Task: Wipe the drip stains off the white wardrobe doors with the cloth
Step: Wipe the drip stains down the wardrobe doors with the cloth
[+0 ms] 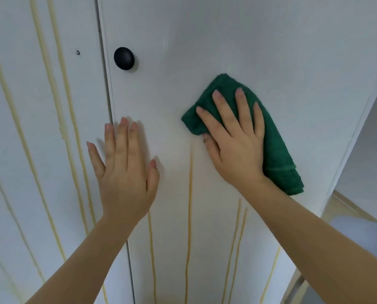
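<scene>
So your right hand (233, 145) is flat on the folded dark green cloth (277, 150), fingers spread and straight, palm pressing it against the right wardrobe door (205, 40). Your thumb sits at the cloth's lower left edge, though I can't tell if it's tucked under the fabric or just resting beside it. The cloth lies tilted on the door, upper end poking out above your fingertips and lower end sticking out past your wrist toward the door's right edge. It's below and to the right of the black round knob (124, 58), which sits close to that door's left edge. Your left hand (126, 174) holds nothing: it's open with fingers straight and a bit fanned, pressed flat on the same door right at its left edge, fingertips just beside the gap (105, 62) between the two doors. The two hands are apart, with a yellow drip stain (191, 194) running down the door between them, starting just below the cloth's lower left corner. A few more thin yellow streaks (238, 227) run down the lower part of that door under your right forearm. The left wardrobe door (29, 150) is covered in long yellow drip lines (58, 84) from top to bottom, and has a tiny dark screw or hole (77, 52) near its right edge.
</scene>
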